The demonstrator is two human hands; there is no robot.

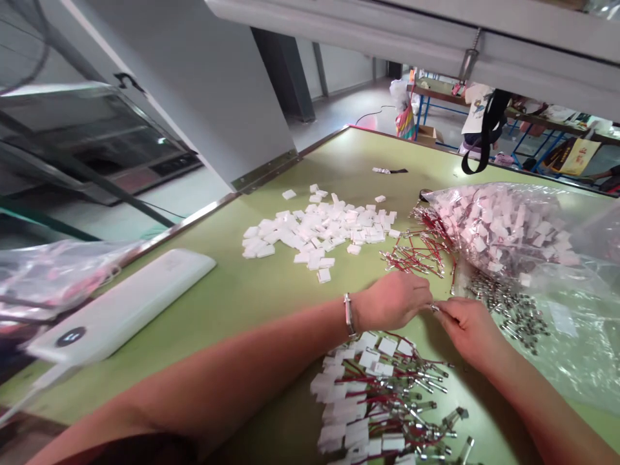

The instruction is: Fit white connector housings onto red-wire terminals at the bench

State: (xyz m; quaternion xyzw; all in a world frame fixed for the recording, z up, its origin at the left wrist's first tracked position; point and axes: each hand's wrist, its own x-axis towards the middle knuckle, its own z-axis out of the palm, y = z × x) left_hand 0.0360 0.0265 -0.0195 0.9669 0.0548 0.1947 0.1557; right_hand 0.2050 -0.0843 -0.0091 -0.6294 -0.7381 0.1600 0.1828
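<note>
My left hand, with a bracelet at its wrist, is closed, its fingertips pinched together over the table. What it pinches is hidden by the fingers. My right hand meets it from the right, thumb and fingers closed on a small silvery metal piece that shows between the two hands. Below them lie many white plastic pieces with red wires and silvery tube-like ends. Just beyond my hands is a pile of loose red wires with metal ends.
Loose white plastic pieces spread across the green table. At right lie a clear bag of white pieces and small metal parts on plastic. A white device with a cable lies left. A shelf beam crosses above; a person is behind.
</note>
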